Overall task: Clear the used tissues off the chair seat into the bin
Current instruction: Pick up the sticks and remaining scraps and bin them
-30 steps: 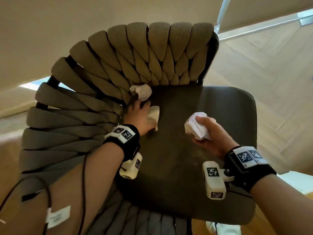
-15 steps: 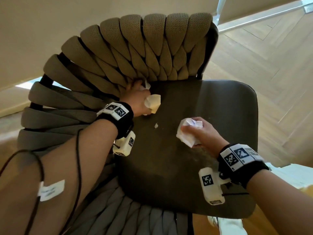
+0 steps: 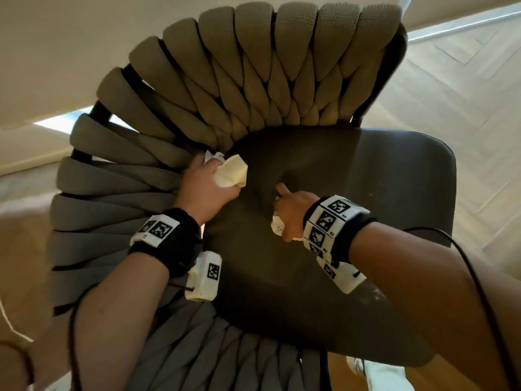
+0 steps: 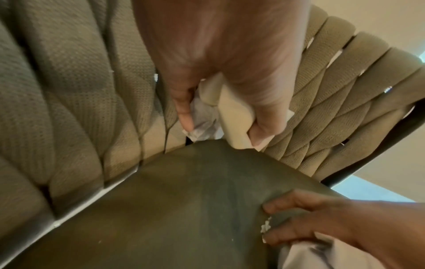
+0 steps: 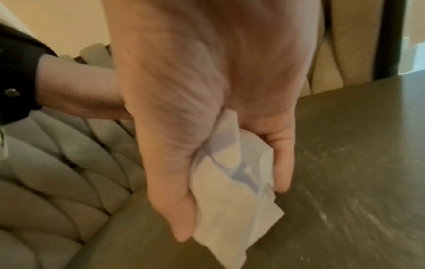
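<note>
Cream folded tissue point(image 3: 231, 174) and crumpled white tissue point(image 4: 202, 125) both held in left hand point(image 3: 205, 190), at the dark padded chair seat point(image 3: 380, 193) where it meets the woven backrest point(image 3: 253, 80). Another white wad point(image 5: 234, 191) clenched in right hand point(image 3: 293, 215), mid-seat, with a tiny scrap point(image 4: 265, 225) by its fingertips (easily missed). Risk: overfull grips shedding pieces. Bin not in view.

The woven backrest point(image 3: 253, 88) walls the seat point(image 3: 366, 193) at back and left; its front and right side lie open to the floor point(image 3: 465, 122).
</note>
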The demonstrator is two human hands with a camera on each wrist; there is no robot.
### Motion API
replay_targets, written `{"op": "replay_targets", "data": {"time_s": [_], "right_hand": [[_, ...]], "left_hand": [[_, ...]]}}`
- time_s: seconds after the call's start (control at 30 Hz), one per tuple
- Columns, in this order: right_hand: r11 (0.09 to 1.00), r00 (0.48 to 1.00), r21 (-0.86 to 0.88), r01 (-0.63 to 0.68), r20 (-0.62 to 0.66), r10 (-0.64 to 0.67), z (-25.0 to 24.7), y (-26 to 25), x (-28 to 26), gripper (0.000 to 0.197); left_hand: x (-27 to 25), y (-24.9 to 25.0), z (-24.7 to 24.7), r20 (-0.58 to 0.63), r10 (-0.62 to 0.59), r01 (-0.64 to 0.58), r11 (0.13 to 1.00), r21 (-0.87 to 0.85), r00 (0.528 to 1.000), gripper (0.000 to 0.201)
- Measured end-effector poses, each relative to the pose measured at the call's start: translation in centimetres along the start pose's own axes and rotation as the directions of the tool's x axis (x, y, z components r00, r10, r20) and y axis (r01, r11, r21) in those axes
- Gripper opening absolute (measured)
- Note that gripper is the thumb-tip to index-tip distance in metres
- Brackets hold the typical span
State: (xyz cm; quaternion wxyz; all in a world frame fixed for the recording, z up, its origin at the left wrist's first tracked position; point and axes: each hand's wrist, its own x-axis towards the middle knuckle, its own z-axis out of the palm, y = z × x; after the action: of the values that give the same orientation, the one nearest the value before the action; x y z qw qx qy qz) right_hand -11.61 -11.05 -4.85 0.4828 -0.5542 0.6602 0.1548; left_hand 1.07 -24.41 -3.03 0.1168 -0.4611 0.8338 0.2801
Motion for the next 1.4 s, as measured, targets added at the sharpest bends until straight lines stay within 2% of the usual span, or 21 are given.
{"op": "replay_targets", "data": {"time_s": [0.1,0.2,0.43,0.57,0.73,0.97,1.07,1.27,1.4], "right_hand": [[0.995,0.998,-0.096,0.004,0.058,0.002,0.2,-0.6,0.2,0.055],[0.996,0.999,-0.092,0.003,0.049,0.001,0.7,-0.7,0.4,0.061],[0.977,0.983,0.215,0.011,-0.183,0.029,2.9,1.4,-1.7,0.072],[0.988,0.981,0.149,0.035,-0.195,-0.005,4.4,2.0,-2.8,0.070],[0.999,0.989,0.039,0.013,-0.147,-0.007,2.4,1.6,0.1,0.081],[1.000,0.986,0.009,-0.006,-0.166,0.007,2.3,1.5,0.9,0.065],[0.997,0.981,0.076,0.015,-0.196,0.001,2.6,2.0,0.3,0.062],[0.968,0.954,0.240,0.075,-0.300,0.000,4.6,3.1,-3.1,0.073],[0.963,0.951,0.259,0.070,-0.310,0.015,6.0,3.7,-4.8,0.072]], "left_hand": [[-0.8,-0.8,0.2,-0.003,-0.024,0.024,0.999,-0.043,1.000,0.063],[-1.2,-1.0,0.5,0.004,-0.032,0.033,0.996,-0.084,0.999,0.064],[-1.5,-0.1,0.4,-0.028,-0.031,0.026,0.987,-0.160,0.999,0.062],[-2.1,0.8,1.0,0.016,-0.010,0.012,0.990,-0.139,1.000,0.063],[-2.7,1.3,1.8,0.026,-0.014,0.017,0.993,-0.120,1.000,0.064],[-3.2,0.4,1.7,0.047,-0.060,0.067,0.984,-0.163,0.997,0.067],[-3.4,0.1,1.5,0.040,-0.069,0.076,0.978,-0.195,0.997,0.069],[-3.3,0.7,1.7,0.038,-0.053,0.059,0.983,-0.173,0.998,0.066],[-3.2,1.7,2.3,0.064,-0.028,0.039,0.985,-0.167,0.998,0.066]]}}
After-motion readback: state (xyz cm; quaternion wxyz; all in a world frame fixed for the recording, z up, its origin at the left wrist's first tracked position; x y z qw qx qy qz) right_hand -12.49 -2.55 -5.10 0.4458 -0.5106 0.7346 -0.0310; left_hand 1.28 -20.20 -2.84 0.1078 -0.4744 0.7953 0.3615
